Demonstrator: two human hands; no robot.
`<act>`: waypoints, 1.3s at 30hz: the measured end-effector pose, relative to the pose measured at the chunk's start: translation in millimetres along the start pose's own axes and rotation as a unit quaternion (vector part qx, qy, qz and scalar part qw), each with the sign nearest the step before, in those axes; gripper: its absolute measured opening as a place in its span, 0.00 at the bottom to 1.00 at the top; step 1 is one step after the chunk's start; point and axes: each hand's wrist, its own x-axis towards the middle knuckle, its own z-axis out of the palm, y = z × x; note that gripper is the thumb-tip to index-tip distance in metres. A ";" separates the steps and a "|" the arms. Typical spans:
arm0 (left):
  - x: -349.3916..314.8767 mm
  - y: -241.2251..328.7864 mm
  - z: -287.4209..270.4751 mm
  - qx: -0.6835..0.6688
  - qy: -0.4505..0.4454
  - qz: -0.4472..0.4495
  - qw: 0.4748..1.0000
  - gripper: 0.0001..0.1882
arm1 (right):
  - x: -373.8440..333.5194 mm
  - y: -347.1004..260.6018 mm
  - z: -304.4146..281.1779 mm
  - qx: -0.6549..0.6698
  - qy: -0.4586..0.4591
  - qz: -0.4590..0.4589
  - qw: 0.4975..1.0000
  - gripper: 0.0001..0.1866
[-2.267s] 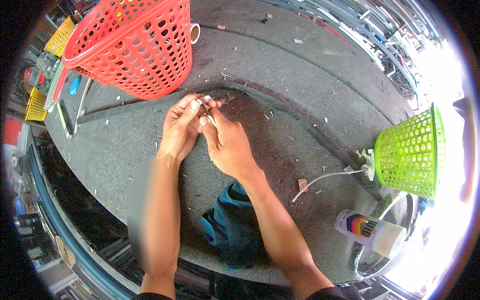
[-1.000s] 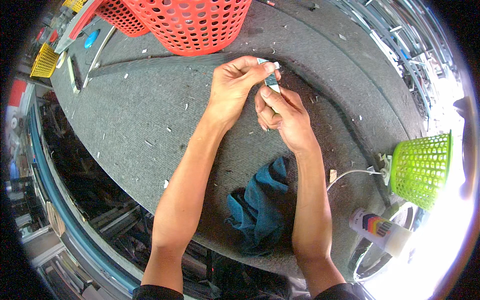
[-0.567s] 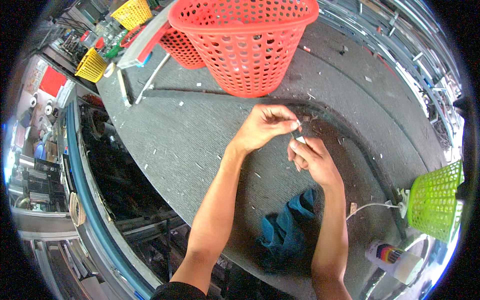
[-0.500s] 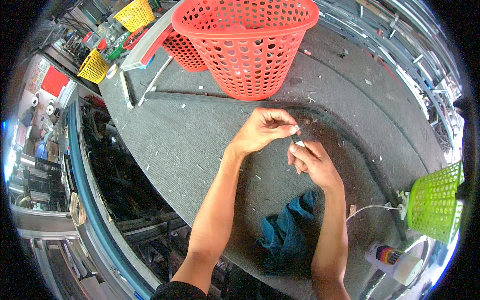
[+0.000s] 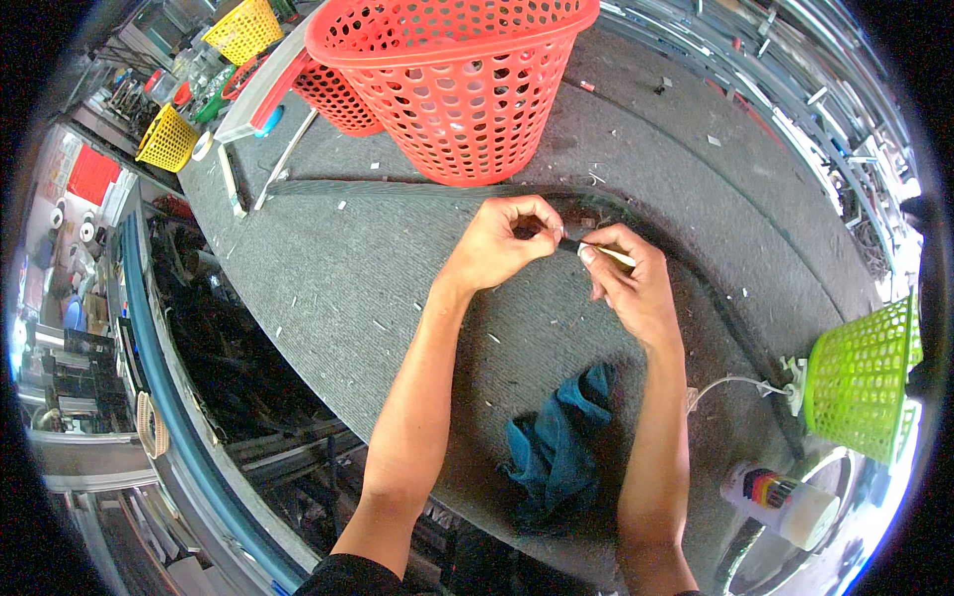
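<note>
We are listing first the left hand [image 5: 497, 243], its thumb and forefinger narrowing to a pinch, and the right hand [image 5: 636, 283], its thumb pressing against curled fingers. Between them, above the counter [image 5: 378, 268], both are gripping a slim piece [image 5: 620, 256]: straight, dark toward the left fingertips, pale at the right. Anything smaller in the left pinch we are finding too tiny to tell.

Beneath, a grey ribbed covering is cloaking the counter, with a long dark ridge [image 5: 397, 189] curving across it and pale scraps [image 5: 383, 325] lying scattered.

Nearer the body, a blue cloth [image 5: 561, 432] is lying crumpled in soft folds, between the forearms.

Beyond the hands, a red basket [image 5: 467, 109], perforated plastic, tapering downward, is standing upright; a second red basket [image 5: 340, 97] is sitting behind it, to the left.

At right we are noting a thin white cord [image 5: 735, 379], bending toward a lime-green basket [image 5: 863, 382], likewise perforated, and a white cylindrical bottle [image 5: 780, 505] with rainbow bands, lying tilted.
</note>
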 end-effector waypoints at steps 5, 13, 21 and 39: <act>-4.0 8.2 -3.3 0.078 -0.090 -0.010 0.993 0.02 | -0.8 3.1 -5.8 0.073 0.054 -0.003 0.996 0.10; -1.8 5.4 9.3 0.073 0.004 0.011 0.997 0.03 | 2.8 10.3 -0.9 -0.028 0.107 -0.038 0.993 0.14; -0.5 -0.9 21.5 0.004 0.096 -0.006 0.995 0.04 | 4.2 11.2 3.3 -0.028 0.139 -0.080 0.987 0.14; 6.9 -9.8 11.6 -0.187 0.168 0.037 0.967 0.07 | -3.9 13.8 -8.7 -0.102 0.200 -0.110 0.968 0.12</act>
